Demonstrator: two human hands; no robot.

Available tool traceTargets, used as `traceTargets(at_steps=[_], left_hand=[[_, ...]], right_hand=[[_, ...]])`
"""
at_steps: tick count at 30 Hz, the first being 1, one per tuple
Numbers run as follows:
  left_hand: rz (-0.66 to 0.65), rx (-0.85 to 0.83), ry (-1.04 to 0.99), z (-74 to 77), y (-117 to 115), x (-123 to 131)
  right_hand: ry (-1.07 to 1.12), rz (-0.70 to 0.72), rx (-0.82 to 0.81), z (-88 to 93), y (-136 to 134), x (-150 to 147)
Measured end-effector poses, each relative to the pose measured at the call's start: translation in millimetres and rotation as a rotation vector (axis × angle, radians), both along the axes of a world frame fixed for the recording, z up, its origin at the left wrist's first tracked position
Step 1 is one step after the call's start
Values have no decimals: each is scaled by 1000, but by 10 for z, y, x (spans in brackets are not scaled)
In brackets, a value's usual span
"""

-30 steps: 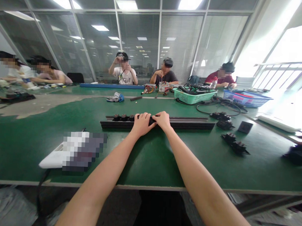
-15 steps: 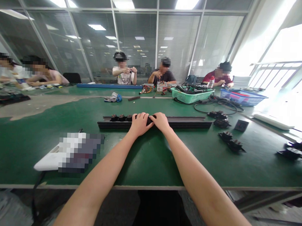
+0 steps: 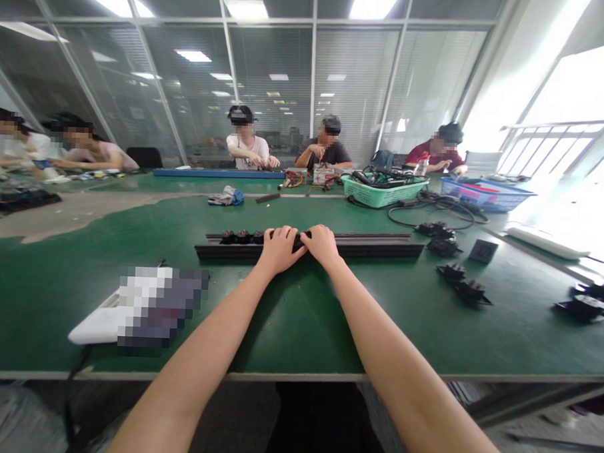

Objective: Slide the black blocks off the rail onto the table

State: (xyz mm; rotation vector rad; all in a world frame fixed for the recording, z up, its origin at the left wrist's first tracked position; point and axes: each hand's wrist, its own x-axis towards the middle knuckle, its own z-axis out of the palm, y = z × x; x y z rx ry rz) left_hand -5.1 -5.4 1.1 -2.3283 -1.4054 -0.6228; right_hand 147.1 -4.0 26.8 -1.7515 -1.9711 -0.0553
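A long black channel (image 3: 381, 249) lies crosswise on the green table in front of me. Several black socket modules (image 3: 242, 236) sit in a row in its left half, their backs with metal-looking terminals facing up. My left hand (image 3: 281, 247) curls over the channel near its middle, thumb pointing right. Close beside it, my right hand (image 3: 322, 244) bends over the same stretch from the other side. Both hands' fingers press on a dark socket module (image 3: 298, 240) between them, mostly hidden by the fingers.
Loose socket modules (image 3: 472, 292) and a square black plate (image 3: 482, 252) lie to the right. Farther back stand a green basket (image 3: 383, 193) of cables and a blue basket (image 3: 488, 196). A white device (image 3: 98, 321) lies front left. Co-workers sit across the table.
My hands and the channel stay practically in place. Across the table, a co-worker in a white shirt has lowered both hands toward the tabletop.
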Motion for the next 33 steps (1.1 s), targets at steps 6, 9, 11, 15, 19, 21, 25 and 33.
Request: traceTargets(at_steps=[6,9,11,15,19,21,25,33], left_hand=[[-9,1,-8,0,-2,-5],[-10,-1,-8,-1,-2,-7],[-9,-3,-7,-2,-1,-8],[-7,-8,-7,-1,5,-10],[-11,-13,-13,4,4,-11],[-16,-13,-17,8,-1,-11],[-22,-22,-19,17,-9,-12],[-25,-12,-13,16,-12,-12]], right_hand=[[20,-5,-5,-5,-5,35],[34,1,-10,-15,10,40],[48,6,-15,-26,24,51],[69,30,5,-66,44,100],[69,43,32,-104,42,142],[74,44,30,-110,37,142],[89,39,14,-100,27,112],[134,-3,-7,-77,21,69]])
